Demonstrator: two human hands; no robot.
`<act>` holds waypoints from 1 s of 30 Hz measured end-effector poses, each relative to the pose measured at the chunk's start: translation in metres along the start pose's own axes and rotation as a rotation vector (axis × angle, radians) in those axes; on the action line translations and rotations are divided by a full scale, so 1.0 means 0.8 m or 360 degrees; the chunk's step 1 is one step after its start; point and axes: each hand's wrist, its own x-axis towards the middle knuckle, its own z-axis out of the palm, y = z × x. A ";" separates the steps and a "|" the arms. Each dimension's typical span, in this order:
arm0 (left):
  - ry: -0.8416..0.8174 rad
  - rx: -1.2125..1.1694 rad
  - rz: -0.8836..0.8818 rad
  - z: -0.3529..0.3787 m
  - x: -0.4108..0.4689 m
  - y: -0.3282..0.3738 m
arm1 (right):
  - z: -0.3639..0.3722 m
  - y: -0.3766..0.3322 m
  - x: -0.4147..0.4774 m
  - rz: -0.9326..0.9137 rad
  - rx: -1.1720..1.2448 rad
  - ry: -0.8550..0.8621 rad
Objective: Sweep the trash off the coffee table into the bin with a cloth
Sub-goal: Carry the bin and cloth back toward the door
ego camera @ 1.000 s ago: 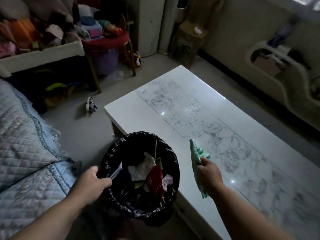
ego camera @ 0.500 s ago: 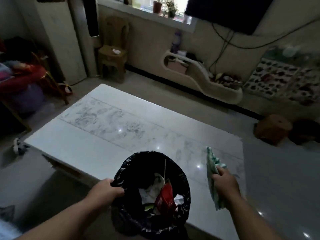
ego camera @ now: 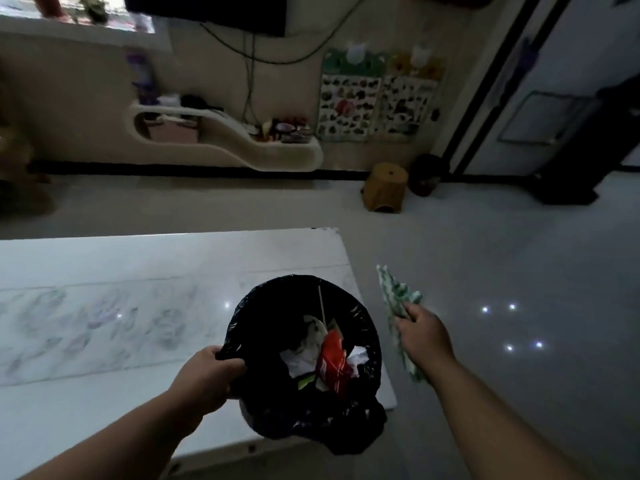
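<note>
Bin held at the surface's corner, cloth kept off to the side.
The bin (ego camera: 304, 362) rim is gripped by the left hand (ego camera: 207, 379); the cloth (ego camera: 398, 313) is clenched in the right hand (ego camera: 424, 336), beyond the surface (ego camera: 104, 306) edge.

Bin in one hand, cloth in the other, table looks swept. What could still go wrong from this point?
The left hand holds the bin only by its liner rim; that grip could slip or tear the bag, spilling the red wrapper. The cloth dangles from the right hand over the floor and may shed crumbs.
</note>
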 end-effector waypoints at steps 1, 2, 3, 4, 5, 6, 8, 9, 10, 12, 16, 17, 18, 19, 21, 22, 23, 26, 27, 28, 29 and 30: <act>-0.0032 0.0030 0.0019 0.008 0.012 0.010 | -0.008 0.006 0.002 0.0039 0.0040 0.0071; -0.0069 0.0064 0.0040 0.017 0.024 0.021 | -0.017 0.014 0.003 0.0075 0.0083 0.0147; -0.0092 0.0086 0.0063 0.025 0.033 0.030 | -0.024 0.020 0.004 0.0102 0.0109 0.0209; -0.0113 0.0120 0.0071 0.037 0.040 0.037 | -0.032 0.030 0.005 0.0135 0.0108 0.0262; -0.0127 0.0157 0.0076 0.051 0.047 0.044 | -0.040 0.038 0.006 0.0159 0.0092 0.0305; -0.0144 0.0189 0.0087 0.065 0.051 0.052 | -0.048 0.045 0.007 0.0166 0.0078 0.0342; -0.0194 0.0225 0.0099 0.097 0.061 0.065 | -0.067 0.061 0.009 0.0185 0.0065 0.0399; -0.0215 0.0244 0.0100 0.114 0.064 0.070 | -0.076 0.072 0.011 0.0208 0.0069 0.0427; -0.0241 0.0274 0.0094 0.135 0.068 0.076 | -0.087 0.085 0.012 0.0245 0.0075 0.0459; -0.0291 0.0310 0.0073 0.181 0.071 0.085 | -0.115 0.112 0.016 0.0274 0.0082 0.0496; -0.0316 0.0340 0.0099 0.281 0.083 0.099 | -0.179 0.175 0.043 0.0306 0.0149 0.0541; -0.0312 0.0350 0.0099 0.310 0.090 0.102 | -0.198 0.194 0.055 0.0308 0.0175 0.0551; -0.0308 0.0364 0.0101 0.337 0.094 0.107 | -0.215 0.211 0.068 0.0310 0.0196 0.0559; -0.0303 0.0376 0.0104 0.373 0.098 0.113 | -0.238 0.233 0.086 0.0301 0.0208 0.0562; -0.0238 0.0383 0.0098 0.444 0.104 0.123 | -0.285 0.274 0.122 0.0259 0.0167 0.0508; -0.0190 0.0379 0.0096 0.478 0.107 0.129 | -0.309 0.291 0.140 0.0243 0.0121 0.0479; -0.0152 0.0372 0.0087 0.506 0.105 0.132 | -0.330 0.304 0.152 0.0238 0.0079 0.0452; -0.0099 0.0280 0.0045 0.590 0.114 0.144 | -0.397 0.340 0.199 0.0189 0.0028 0.0366; -0.0073 0.0244 0.0029 0.611 0.115 0.146 | -0.414 0.347 0.215 0.0179 0.0008 0.0343; -0.0040 0.0214 0.0018 0.625 0.116 0.148 | -0.426 0.350 0.228 0.0168 0.0005 0.0317; -0.0013 0.0177 0.0007 0.639 0.119 0.150 | -0.435 0.351 0.244 0.0149 0.0014 0.0281; 0.0006 0.0145 -0.0004 0.650 0.123 0.153 | -0.441 0.351 0.257 0.0129 0.0018 0.0238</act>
